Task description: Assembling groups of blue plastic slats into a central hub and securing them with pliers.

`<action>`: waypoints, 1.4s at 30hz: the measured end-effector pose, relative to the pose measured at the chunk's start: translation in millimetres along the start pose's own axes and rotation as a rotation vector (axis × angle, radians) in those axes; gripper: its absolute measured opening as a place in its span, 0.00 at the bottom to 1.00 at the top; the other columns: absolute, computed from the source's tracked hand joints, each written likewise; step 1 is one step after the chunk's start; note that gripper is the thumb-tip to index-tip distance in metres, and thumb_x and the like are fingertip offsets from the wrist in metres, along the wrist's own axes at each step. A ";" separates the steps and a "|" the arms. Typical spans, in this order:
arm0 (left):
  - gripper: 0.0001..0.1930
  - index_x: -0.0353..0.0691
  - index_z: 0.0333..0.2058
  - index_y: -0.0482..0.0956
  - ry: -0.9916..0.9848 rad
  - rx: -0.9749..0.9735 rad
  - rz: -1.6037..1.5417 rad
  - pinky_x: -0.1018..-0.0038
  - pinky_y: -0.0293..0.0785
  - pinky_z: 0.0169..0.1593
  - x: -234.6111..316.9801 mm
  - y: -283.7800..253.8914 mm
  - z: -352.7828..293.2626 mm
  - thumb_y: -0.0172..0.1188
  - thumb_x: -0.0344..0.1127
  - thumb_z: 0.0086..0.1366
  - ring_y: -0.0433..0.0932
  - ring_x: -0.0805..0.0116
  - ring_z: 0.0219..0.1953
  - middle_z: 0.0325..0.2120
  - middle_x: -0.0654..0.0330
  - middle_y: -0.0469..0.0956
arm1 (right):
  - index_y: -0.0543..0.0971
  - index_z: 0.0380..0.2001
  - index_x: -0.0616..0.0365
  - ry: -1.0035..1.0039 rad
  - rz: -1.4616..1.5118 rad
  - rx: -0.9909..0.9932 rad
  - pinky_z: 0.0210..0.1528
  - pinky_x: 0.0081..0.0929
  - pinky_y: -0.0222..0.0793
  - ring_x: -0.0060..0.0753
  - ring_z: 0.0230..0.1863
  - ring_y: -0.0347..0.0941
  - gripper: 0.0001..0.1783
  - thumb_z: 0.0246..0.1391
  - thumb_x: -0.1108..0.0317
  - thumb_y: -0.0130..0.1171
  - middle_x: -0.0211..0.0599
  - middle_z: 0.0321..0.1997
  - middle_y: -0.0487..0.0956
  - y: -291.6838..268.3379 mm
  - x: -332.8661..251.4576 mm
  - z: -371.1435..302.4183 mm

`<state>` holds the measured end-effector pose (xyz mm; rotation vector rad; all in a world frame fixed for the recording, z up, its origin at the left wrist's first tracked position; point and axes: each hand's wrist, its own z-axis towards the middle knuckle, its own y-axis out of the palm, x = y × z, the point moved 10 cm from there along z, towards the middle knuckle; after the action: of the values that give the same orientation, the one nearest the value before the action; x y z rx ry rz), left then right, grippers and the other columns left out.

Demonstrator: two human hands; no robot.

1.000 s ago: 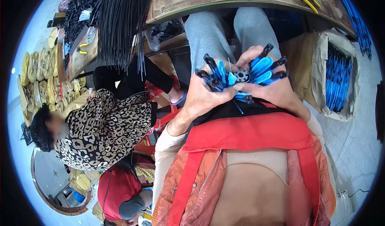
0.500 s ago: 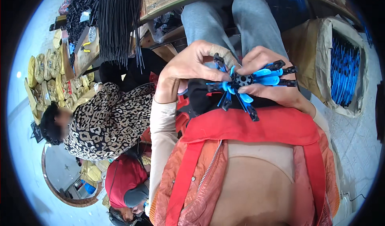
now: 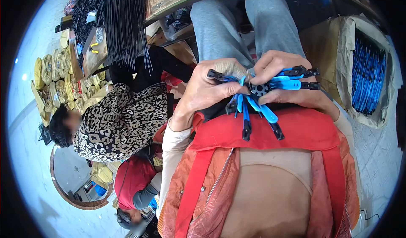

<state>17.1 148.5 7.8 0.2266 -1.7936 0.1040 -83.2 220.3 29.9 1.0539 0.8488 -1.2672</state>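
Observation:
Both hands meet above my lap around a black slotted round hub (image 3: 259, 88) with flat blue arms (image 3: 268, 113) ending in black tips. My left hand (image 3: 203, 88) is closed, thumb and fingers pinching some of the blue arms at the hub's left side. On the other side, my right hand (image 3: 282, 61) holds the hub between thumb and fingers, with more blue arms (image 3: 288, 85) sticking out past it. A thin wire (image 3: 248, 74) shows between the fingertips. Several arms hang down toward my red apron (image 3: 262, 130).
A paper-lined box (image 3: 345, 47) of blue and black rods (image 3: 367, 75) stands at the right. Ahead is a wooden table edge (image 3: 182, 5). Long black rods (image 3: 127, 26) hang at the left, near a person in a patterned top (image 3: 122, 124) and stacked yellow packages (image 3: 53, 81).
My hands with the hub have shifted slightly right and down. Some arms on the left have swung around, and more hang down. The person in the patterned top has shifted slightly.

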 end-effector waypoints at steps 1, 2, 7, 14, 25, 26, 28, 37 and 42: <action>0.08 0.29 0.35 0.80 0.002 0.031 0.005 0.81 0.74 0.35 2.8 -0.2 0.1 0.67 0.28 0.59 0.79 0.78 0.31 0.28 0.61 0.80 | 0.83 0.36 0.60 0.044 0.018 -0.010 0.40 0.25 0.70 0.30 0.38 0.77 0.18 0.40 0.68 0.76 0.40 0.38 0.80 -1.1 -0.5 0.3; 0.08 0.29 0.35 0.80 0.001 0.029 0.004 0.81 0.74 0.35 2.6 1.0 0.8 0.67 0.28 0.59 0.79 0.78 0.31 0.28 0.61 0.80 | 0.85 0.36 0.59 0.087 0.036 -0.019 0.42 0.25 0.72 0.30 0.40 0.78 0.18 0.38 0.70 0.77 0.38 0.37 0.82 -1.3 1.6 0.0; 0.11 0.31 0.33 0.81 0.087 -0.125 0.072 0.78 0.73 0.35 2.3 4.7 8.6 0.72 0.29 0.53 0.78 0.75 0.30 0.27 0.61 0.80 | 0.85 0.37 0.59 -0.015 0.119 -0.157 0.42 0.26 0.72 0.32 0.41 0.79 0.18 0.38 0.71 0.76 0.38 0.38 0.82 16.4 -3.1 2.2; 0.12 0.35 0.29 0.78 0.137 0.053 -0.071 0.79 0.71 0.36 0.6 -5.0 8.3 0.74 0.23 0.48 0.75 0.78 0.31 0.27 0.66 0.77 | 0.81 0.43 0.63 0.050 0.025 -0.041 0.42 0.22 0.72 0.25 0.40 0.77 0.24 0.39 0.70 0.76 0.36 0.39 0.82 3.3 17.6 2.6; 0.43 0.41 0.63 0.58 -0.166 -0.027 -0.205 0.77 0.74 0.45 -26.8 -25.5 7.6 0.71 0.21 0.50 0.77 0.72 0.41 0.38 0.60 0.77 | 0.68 0.58 0.65 0.165 0.095 -0.056 0.48 0.22 0.70 0.26 0.42 0.77 0.47 0.33 0.67 0.79 0.38 0.38 0.82 12.2 41.2 29.0; 0.43 0.41 0.63 0.58 -0.156 -0.023 -0.203 0.77 0.74 0.45 -29.5 -30.1 9.0 0.71 0.21 0.50 0.77 0.72 0.41 0.38 0.60 0.77 | 0.67 0.59 0.65 0.175 0.165 -0.074 0.49 0.23 0.69 0.26 0.43 0.77 0.47 0.33 0.66 0.79 0.38 0.38 0.82 16.0 42.8 33.1; 0.43 0.42 0.62 0.61 -0.149 0.046 -0.355 0.79 0.74 0.43 -33.9 -43.4 11.7 0.72 0.21 0.48 0.77 0.75 0.40 0.38 0.62 0.78 | 0.67 0.59 0.64 0.239 0.175 -0.084 0.51 0.25 0.69 0.27 0.44 0.77 0.45 0.36 0.66 0.77 0.38 0.41 0.81 18.3 42.5 41.2; 0.25 0.33 0.49 0.73 0.218 0.676 -0.204 0.74 0.69 0.49 -42.0 -60.9 -33.8 0.71 0.34 0.54 0.75 0.69 0.44 0.39 0.60 0.77 | 0.72 0.51 0.62 0.249 -0.034 0.413 0.51 0.24 0.69 0.24 0.45 0.75 0.27 0.47 0.70 0.70 0.36 0.42 0.80 -20.7 53.9 48.5; 0.25 0.34 0.44 0.75 0.227 0.846 0.289 0.73 0.70 0.41 -27.9 -48.0 -33.0 0.74 0.33 0.48 0.73 0.70 0.34 0.32 0.58 0.77 | 0.73 0.48 0.62 0.280 -0.094 0.448 0.49 0.23 0.71 0.23 0.45 0.77 0.25 0.47 0.72 0.70 0.35 0.42 0.81 -12.4 54.8 38.2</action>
<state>64.6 110.7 -14.0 0.5267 -1.4552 1.0596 -90.3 166.6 -11.1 1.5916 0.8497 -1.4483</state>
